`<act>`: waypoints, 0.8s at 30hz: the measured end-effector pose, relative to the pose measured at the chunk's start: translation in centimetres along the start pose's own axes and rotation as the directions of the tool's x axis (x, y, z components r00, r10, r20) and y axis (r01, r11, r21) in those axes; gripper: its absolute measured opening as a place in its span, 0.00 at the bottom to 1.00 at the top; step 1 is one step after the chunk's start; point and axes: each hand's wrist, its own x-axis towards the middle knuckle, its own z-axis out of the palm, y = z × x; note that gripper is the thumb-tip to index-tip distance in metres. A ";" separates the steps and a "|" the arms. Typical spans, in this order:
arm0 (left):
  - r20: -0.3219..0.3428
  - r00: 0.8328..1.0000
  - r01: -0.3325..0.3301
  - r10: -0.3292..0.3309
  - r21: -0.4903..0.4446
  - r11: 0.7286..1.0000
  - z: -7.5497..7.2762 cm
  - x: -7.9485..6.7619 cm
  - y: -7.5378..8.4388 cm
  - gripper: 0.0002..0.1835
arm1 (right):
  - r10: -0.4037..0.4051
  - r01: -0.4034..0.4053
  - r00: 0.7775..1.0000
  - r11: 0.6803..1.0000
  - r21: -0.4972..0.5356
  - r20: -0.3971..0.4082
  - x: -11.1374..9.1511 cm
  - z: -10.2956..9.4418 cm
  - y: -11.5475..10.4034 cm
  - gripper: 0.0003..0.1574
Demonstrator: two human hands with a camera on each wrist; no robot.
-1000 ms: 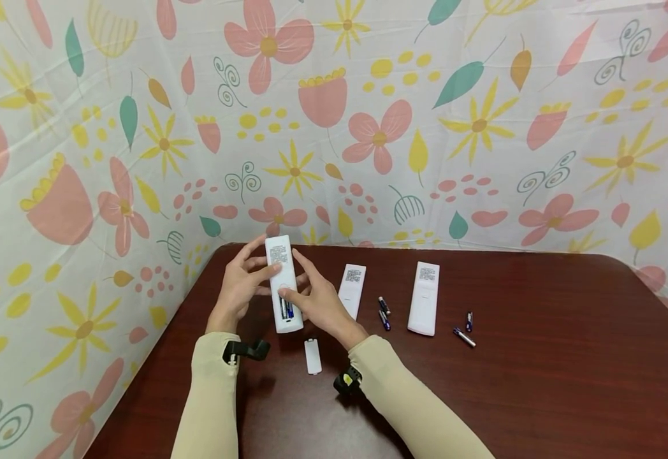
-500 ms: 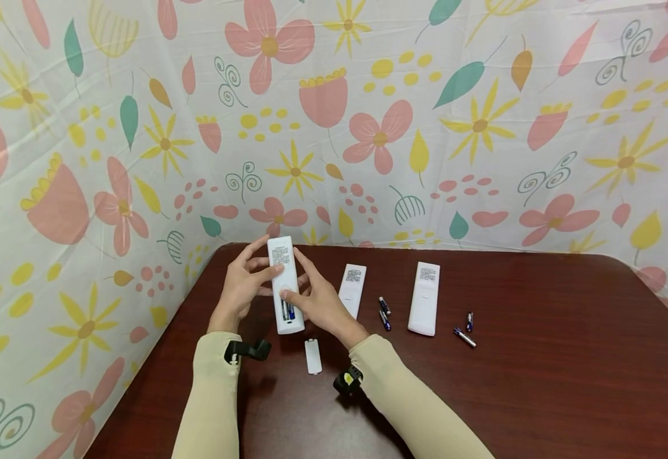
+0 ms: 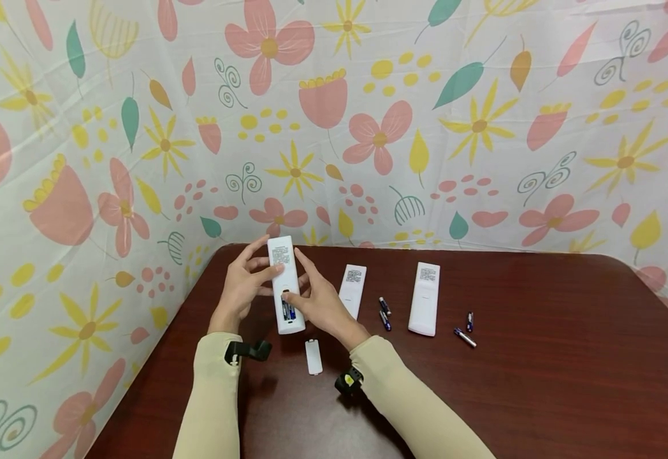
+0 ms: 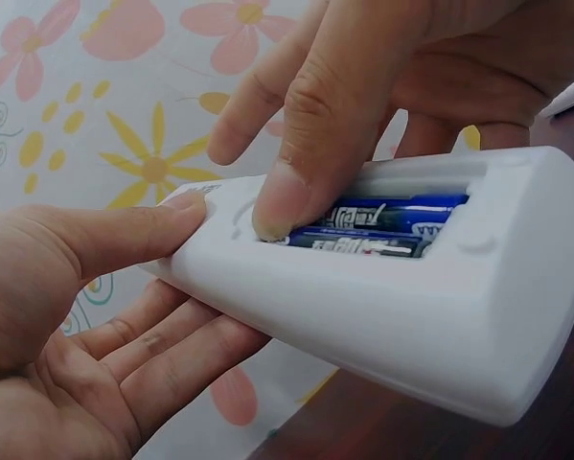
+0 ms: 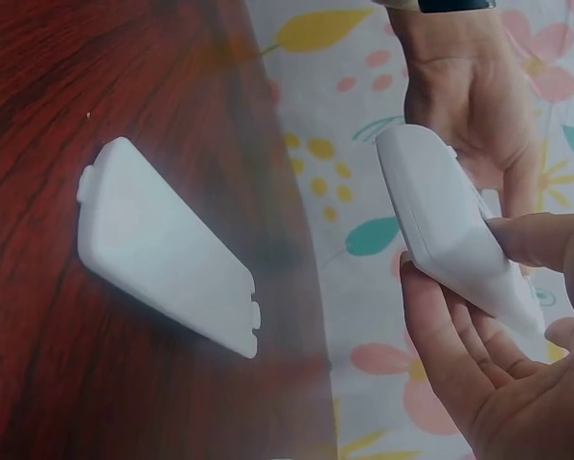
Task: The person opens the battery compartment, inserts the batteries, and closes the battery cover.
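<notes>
A white remote control (image 3: pixel 286 280) is held above the table, its back and open battery compartment turned upward. My left hand (image 3: pixel 241 284) grips its far part, thumb on the back and fingers beneath. With its fingers under the near part, my right hand (image 3: pixel 324 305) presses its thumb on the ends of two blue batteries (image 4: pixel 387 218) lying side by side in the compartment. The thumb hides those ends in the left wrist view. On the table below lies the detached battery cover (image 3: pixel 313 357), also large in the right wrist view.
Two more white remotes, a nearer one (image 3: pixel 353 287) and another further right (image 3: pixel 424 296), lie face down. Beside them are pairs of loose batteries, one pair (image 3: pixel 384 312) between the remotes and a single battery (image 3: pixel 464 337) by another at right. A floral cloth (image 3: pixel 380 127) hangs behind the table.
My right thumb has slid slightly toward the near end of the remote, uncovering the compartment's far edge. The remote has shifted very slightly right. Cover, other remotes and loose batteries stay put.
</notes>
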 end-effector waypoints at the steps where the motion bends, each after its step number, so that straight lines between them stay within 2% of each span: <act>1: 0.000 1.000 0.001 -0.001 -0.001 1.000 0.0 0.0 0.0 0.38 | -0.001 0.001 1.000 1.000 0.001 0.003 0.0 0.0 0.0 0.58; 13: 0.009 1.000 0.001 -0.001 -0.004 1.000 0.2 0.0 -0.1 0.38 | -0.021 0.021 0.999 1.000 -0.007 0.042 -0.3 -1.0 0.0 0.55; 24: -0.011 1.000 0.017 -0.017 0.000 1.000 0.0 -0.1 -0.3 0.38 | -0.048 0.051 0.999 0.988 -0.143 0.022 -1.2 -2.1 -0.5 0.51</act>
